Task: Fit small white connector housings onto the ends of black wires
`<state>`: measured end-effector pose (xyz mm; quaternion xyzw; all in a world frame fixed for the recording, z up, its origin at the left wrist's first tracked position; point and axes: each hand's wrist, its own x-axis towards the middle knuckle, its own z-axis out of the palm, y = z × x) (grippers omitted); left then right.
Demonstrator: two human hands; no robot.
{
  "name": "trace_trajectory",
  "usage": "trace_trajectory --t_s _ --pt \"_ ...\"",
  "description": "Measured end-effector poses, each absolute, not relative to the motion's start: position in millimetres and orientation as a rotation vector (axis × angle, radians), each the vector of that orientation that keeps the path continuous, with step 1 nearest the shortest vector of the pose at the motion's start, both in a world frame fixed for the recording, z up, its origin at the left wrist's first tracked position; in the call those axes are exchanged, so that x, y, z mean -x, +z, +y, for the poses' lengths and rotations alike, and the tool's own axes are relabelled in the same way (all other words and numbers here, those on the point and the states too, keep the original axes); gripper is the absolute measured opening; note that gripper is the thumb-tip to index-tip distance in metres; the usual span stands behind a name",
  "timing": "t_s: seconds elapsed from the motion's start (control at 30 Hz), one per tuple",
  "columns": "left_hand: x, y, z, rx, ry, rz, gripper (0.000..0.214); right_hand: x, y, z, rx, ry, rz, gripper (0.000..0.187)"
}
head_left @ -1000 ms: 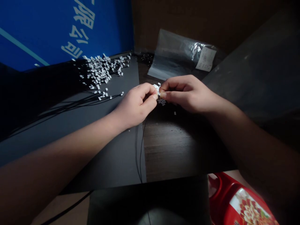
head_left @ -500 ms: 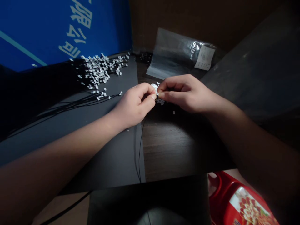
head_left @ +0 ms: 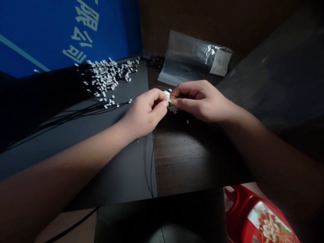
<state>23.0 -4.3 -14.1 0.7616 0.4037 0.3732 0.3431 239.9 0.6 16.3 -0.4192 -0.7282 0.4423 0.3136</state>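
My left hand (head_left: 148, 113) is closed in a pinch on a thin black wire (head_left: 151, 165), which hangs down past the table's front edge. Fingertip to fingertip with it, my right hand (head_left: 202, 99) pinches something tiny that the fingers mostly hide. Just below and behind the fingertips lies a small heap of loose white connector housings (head_left: 173, 109). One single white housing (head_left: 187, 122) rests apart on the dark wood. To the left is a big bundle of black wires with white connectors (head_left: 105, 76) on their ends.
A clear plastic bag (head_left: 186, 59) with a white label lies behind my hands. A blue panel (head_left: 113, 27) with pale characters stands at the back left. Dark grey sheet (head_left: 121, 172) covers the table's left part. A red container (head_left: 243, 212) is below the front edge at right.
Both hands stay almost where they were, fingertips still together. The hanging wire has shifted very slightly.
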Motion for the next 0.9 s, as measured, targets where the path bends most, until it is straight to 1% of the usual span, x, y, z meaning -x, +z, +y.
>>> trace_trajectory --t_s 0.17,0.4,0.57,0.7,0.9 --pt "-22.2 -16.4 -2.0 -1.950 0.965 1.058 0.008 -239.9 14.4 1.0 1.103 1.155 -1.904 0.013" --pt "-22.3 -15.9 -1.8 -1.915 0.976 1.066 0.006 -236.8 14.2 -0.5 1.094 1.084 -1.905 0.025" --pt "-22.5 -15.2 -3.4 -1.953 0.989 1.076 0.004 -235.5 13.9 -2.1 1.100 0.995 -1.950 0.020" --pt "-22.5 -15.9 -4.2 -1.964 0.991 1.076 0.005 -236.3 14.3 -1.8 1.104 1.024 -1.949 0.016" --pt "-21.8 -17.0 -4.1 -1.956 0.988 1.084 0.004 -234.8 16.1 -2.2 1.147 1.071 -1.901 0.020"
